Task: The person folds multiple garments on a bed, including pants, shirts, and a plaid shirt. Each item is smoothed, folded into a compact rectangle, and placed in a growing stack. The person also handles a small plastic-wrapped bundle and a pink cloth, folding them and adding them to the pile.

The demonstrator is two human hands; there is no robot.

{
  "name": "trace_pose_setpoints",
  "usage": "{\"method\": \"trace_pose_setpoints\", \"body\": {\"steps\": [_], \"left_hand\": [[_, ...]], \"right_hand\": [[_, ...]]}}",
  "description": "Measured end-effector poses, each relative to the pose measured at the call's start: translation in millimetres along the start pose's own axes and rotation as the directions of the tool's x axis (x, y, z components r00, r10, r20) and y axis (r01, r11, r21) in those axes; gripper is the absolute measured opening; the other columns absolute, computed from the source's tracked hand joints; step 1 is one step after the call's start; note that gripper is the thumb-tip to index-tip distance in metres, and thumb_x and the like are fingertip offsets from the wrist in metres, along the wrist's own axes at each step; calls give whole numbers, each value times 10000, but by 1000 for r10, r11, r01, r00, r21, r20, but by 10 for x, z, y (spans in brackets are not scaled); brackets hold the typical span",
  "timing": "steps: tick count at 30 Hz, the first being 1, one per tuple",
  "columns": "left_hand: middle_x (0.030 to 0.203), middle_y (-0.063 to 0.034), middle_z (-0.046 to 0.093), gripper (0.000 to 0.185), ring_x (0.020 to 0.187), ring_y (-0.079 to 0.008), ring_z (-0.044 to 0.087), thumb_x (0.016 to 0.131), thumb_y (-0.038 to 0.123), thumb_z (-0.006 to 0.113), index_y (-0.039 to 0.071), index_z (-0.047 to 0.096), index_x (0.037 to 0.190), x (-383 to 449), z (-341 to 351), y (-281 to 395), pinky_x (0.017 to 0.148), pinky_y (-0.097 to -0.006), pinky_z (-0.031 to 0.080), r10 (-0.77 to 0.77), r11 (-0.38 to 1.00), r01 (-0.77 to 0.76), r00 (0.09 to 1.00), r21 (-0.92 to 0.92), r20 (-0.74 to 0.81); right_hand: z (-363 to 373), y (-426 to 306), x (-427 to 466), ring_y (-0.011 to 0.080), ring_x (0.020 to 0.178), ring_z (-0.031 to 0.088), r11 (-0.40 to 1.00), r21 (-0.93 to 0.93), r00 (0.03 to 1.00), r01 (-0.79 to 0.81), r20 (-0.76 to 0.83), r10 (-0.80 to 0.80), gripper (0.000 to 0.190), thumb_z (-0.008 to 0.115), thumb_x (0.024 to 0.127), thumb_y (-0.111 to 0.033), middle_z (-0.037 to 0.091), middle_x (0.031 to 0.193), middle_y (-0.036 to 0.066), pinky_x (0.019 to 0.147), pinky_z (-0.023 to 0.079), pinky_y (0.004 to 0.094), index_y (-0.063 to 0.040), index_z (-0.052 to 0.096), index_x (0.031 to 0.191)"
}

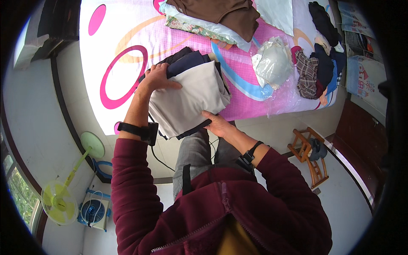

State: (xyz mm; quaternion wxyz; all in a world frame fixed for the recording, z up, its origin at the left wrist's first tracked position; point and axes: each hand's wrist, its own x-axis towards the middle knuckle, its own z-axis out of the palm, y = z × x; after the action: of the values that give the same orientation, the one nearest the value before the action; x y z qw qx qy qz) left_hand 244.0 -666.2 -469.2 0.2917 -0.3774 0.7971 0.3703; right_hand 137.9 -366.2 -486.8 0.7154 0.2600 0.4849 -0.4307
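Observation:
A stack of folded clothes lies at the near edge of the bed, with a light beige folded garment [191, 95] on top and a navy one [186, 65] and black ones showing below it. My left hand [158, 78] rests on the stack's far left side, thumb on the beige cloth and fingers spread over the dark layers. At the near right corner, my right hand [218, 124] grips the edge of the stack, thumb on the beige cloth and fingers partly hidden beneath. Beyond the stack is a pile with a brown garment [220, 11] on top.
White items in a clear plastic bag [272, 63] lie on the patterned bedsheet [242, 110]. Loose clothes, including a plaid one [306, 75], are heaped at the bed's right end. A wooden stool [301, 145] stands on the floor at right, a green standing fan [59, 202] at left.

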Motion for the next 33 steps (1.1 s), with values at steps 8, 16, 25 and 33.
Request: {"method": "trace_pose_setpoints", "body": {"steps": [8,16,25,33], "left_hand": [[1331,-202,493,1087,1309,-378,376,490,623,821,1,521,1329,-7,68,-30,1066,-479,318,114,990,-107,991,89,-70],[1398,-195,428,922,1234,-346,444,533,385,880,-19,541,1290,-188,113,74,1071,-388,377,189,979,-197,972,-52,-139],[1283,-169,548,945,1228,-325,436,532,434,863,-24,542,1295,-81,35,22,1066,-405,364,327,945,-327,939,18,-108],[1282,-193,521,914,1180,-344,491,547,443,838,22,541,1303,-175,140,34,985,-402,419,333,932,-352,926,-90,-179]], "right_hand": [[-60,97,143,221,1231,508,980,183,967,73,228,-115,608,809,776,-168,565,1296,32,1094,375,420,-133,507,1302],[-64,110,132,221,1251,496,978,182,961,98,237,-140,675,815,766,-175,546,1323,41,1106,361,429,-110,467,1342],[-143,129,207,216,1272,472,984,149,965,100,225,-132,679,821,757,-157,531,1334,18,1100,369,436,-150,472,1340],[-155,193,244,219,1272,469,976,177,961,129,218,-167,692,820,752,-138,523,1341,15,1100,367,443,-148,468,1347]]}}
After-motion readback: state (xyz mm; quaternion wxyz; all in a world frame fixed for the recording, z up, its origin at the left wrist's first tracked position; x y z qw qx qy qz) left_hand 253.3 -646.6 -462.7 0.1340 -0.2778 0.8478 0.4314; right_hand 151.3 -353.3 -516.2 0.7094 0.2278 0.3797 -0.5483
